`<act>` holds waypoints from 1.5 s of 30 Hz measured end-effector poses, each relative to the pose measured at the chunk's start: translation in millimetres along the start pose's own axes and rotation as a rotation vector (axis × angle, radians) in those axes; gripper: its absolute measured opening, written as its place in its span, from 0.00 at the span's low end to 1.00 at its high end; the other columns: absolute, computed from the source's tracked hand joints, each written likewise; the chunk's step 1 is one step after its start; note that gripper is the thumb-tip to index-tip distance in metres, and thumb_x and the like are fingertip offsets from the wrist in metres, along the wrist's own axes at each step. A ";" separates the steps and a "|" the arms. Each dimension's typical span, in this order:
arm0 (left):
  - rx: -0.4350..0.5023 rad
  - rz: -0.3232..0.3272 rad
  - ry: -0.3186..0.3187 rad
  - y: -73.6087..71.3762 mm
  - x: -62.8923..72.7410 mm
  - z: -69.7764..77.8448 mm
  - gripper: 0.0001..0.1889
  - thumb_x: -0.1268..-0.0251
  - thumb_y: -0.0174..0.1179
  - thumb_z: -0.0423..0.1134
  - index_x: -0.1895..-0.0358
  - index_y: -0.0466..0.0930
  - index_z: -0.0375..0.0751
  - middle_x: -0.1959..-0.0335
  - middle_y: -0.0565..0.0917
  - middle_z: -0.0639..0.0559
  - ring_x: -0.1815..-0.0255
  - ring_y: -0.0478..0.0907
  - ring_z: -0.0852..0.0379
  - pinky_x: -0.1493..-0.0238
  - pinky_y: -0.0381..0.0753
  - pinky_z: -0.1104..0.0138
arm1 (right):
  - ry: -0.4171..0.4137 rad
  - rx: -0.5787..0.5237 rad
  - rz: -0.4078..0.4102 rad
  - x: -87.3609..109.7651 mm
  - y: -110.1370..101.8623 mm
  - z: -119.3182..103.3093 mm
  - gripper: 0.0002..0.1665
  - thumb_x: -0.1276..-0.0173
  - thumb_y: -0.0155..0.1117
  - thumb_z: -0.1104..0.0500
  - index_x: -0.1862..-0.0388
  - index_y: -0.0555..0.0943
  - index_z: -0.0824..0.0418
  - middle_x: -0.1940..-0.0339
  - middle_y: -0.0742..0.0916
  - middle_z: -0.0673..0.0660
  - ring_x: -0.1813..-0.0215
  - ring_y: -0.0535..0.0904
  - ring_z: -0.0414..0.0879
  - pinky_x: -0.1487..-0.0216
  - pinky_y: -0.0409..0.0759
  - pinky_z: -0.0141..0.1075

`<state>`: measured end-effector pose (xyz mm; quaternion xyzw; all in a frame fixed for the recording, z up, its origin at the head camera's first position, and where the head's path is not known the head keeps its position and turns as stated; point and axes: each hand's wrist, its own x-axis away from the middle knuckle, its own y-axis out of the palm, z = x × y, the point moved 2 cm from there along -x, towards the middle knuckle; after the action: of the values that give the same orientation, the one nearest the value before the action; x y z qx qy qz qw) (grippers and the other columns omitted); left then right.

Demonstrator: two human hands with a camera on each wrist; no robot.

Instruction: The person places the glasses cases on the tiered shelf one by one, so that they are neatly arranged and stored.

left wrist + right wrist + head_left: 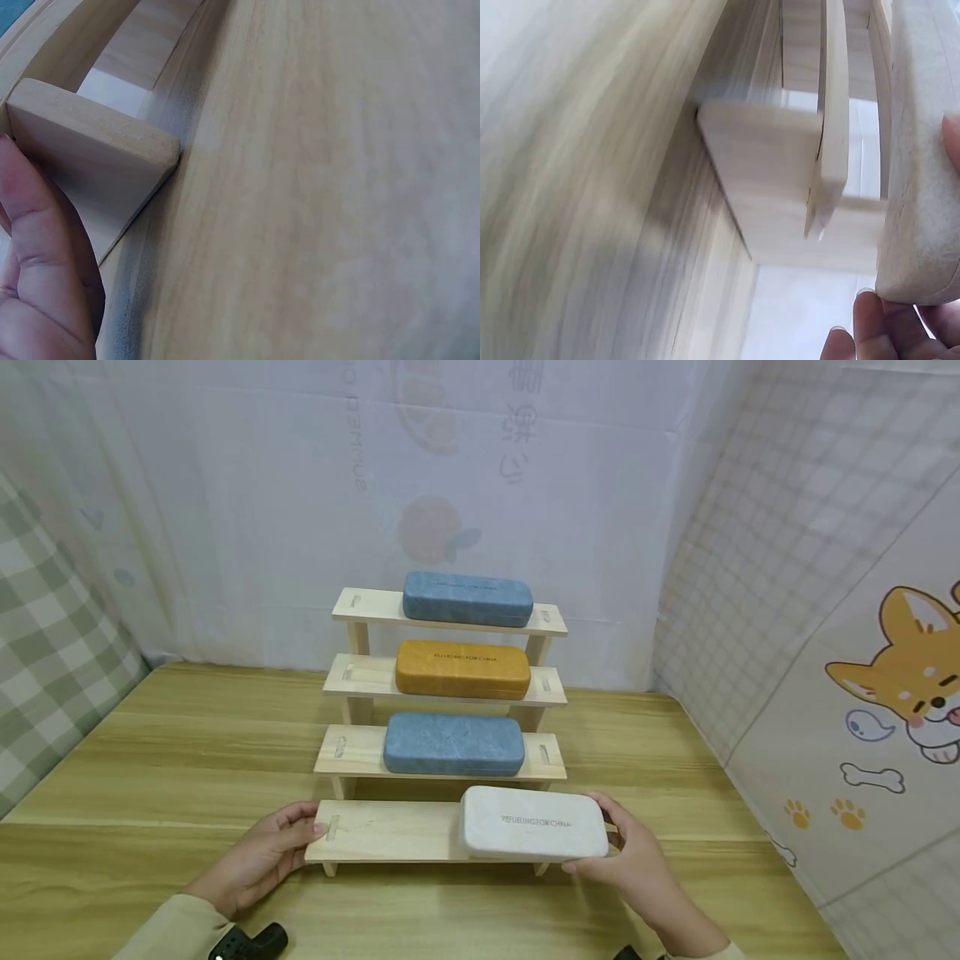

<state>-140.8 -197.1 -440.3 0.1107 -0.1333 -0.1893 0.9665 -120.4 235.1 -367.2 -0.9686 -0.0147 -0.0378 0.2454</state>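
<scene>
A pale wooden tiered stand (390,831) rises in four steps on the table. At its lowest step, my left hand (262,856) grips the left end of the board, thumb on top; in the left wrist view its fingers (45,255) lie by the side panel. My right hand (628,852) holds a white glasses case (534,822) by its right end, over the right part of the lowest step. The right wrist view shows a gap between the case (922,165) and the step's board. Higher up sit a blue glasses case (453,745), an orange glasses case (462,670) and another blue glasses case (468,599).
The wood-grain table (187,752) spreads around the stand. A white printed curtain (285,510) hangs behind it. On the right stands a checked cloth wall (787,635) with a cartoon dog; green checked cloth (52,635) is at the left.
</scene>
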 end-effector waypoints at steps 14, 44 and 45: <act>0.016 0.000 0.017 0.1 0.0 -0.7 0.29 0.27 0.52 0.33 0.33 0.50 0.20 0.52 0.77 0.55 0.52 0.78 0.62 0.50 0.80 0.67 | -0.018 -0.026 0.029 -3.4 31.8 -20.4 0.54 0.67 0.85 0.65 0.36 0.74 0.56 0.44 0.79 0.60 0.53 0.77 0.52 0.63 0.79 0.34; 0.017 0.015 -0.005 1.8 -0.5 1.7 0.34 0.28 0.54 0.35 0.31 0.45 0.19 0.51 0.77 0.54 0.51 0.78 0.62 0.49 0.80 0.68 | -0.109 -0.118 -0.068 -16.1 76.5 -33.4 0.48 0.66 0.83 0.71 0.40 0.75 0.61 0.53 0.82 0.58 0.58 0.78 0.45 0.62 0.80 0.33; 0.017 0.014 -0.003 1.7 -0.5 1.7 0.34 0.28 0.54 0.35 0.31 0.45 0.19 0.51 0.77 0.54 0.51 0.78 0.62 0.49 0.80 0.68 | -0.115 -0.112 -0.070 -16.4 77.0 -33.4 0.48 0.66 0.83 0.71 0.40 0.74 0.61 0.52 0.81 0.58 0.57 0.78 0.45 0.61 0.80 0.33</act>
<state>-141.1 -195.7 -438.4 0.1175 -0.1373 -0.1815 0.9666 -135.3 151.3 -375.7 -0.9802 -0.0603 0.0086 0.1884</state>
